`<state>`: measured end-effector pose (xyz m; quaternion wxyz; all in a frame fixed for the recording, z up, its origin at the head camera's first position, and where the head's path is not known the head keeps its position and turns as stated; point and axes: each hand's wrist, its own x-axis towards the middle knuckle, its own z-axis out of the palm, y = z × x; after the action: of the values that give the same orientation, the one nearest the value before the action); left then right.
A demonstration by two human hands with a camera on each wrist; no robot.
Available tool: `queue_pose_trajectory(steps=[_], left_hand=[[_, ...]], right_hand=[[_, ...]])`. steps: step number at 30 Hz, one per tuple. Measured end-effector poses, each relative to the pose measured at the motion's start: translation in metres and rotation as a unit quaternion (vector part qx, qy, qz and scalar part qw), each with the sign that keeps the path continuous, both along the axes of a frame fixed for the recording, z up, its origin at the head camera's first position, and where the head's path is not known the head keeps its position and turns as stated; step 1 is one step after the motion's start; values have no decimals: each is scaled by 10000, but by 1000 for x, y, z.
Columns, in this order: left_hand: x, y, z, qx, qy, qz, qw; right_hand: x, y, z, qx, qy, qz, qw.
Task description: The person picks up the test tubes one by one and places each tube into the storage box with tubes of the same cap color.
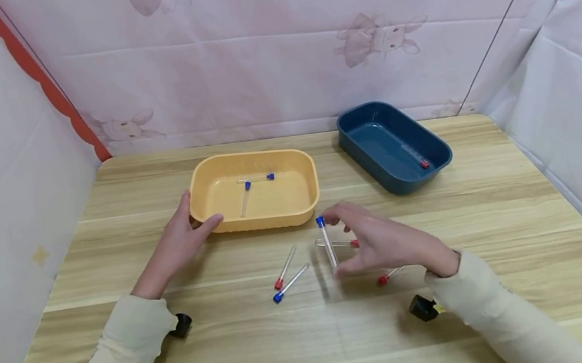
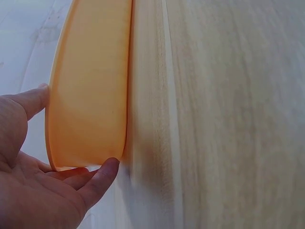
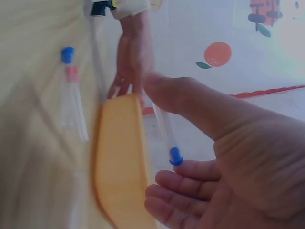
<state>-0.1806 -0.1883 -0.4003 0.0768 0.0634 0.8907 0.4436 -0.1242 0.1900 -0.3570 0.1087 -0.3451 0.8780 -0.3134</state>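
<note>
My right hand [image 1: 384, 240] pinches a clear test tube with a blue cap [image 1: 327, 243] lengthwise, the thumb at its bottom end and a fingertip at the cap [image 3: 176, 156]. The tube is above the table, in front of the yellow basin [image 1: 257, 223]. At that basin's left end, my left hand [image 1: 180, 242] grips the corner, thumb over the rim and fingers round the side [image 2: 90, 95]. Inside the basin lie two blue-capped tubes [image 1: 245, 199]. Behind and below the held tube are red-capped tubes, one [image 1: 343, 243] partly hidden and another [image 1: 390, 275] beside the right wrist.
A dark blue basin [image 1: 382, 172] at the back right contains a red-capped tube [image 1: 423, 164]. On the wooden table [image 1: 239, 357], a red-capped tube [image 1: 285, 268] and a blue-capped tube [image 1: 291, 283] lie between the hands. Printed cloth walls [image 1: 252, 85] border the table.
</note>
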Motion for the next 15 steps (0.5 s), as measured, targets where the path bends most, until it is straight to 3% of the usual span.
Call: queue_pose_trajectory(steps=[8, 15], left_hand=[[0, -1, 0, 27, 20, 1, 10000], [0, 0, 2, -53, -68, 49, 10000]], right_hand=[[-17, 1, 16, -433, 503, 146, 9977], [-33, -2, 27, -324, 628, -42, 9975]])
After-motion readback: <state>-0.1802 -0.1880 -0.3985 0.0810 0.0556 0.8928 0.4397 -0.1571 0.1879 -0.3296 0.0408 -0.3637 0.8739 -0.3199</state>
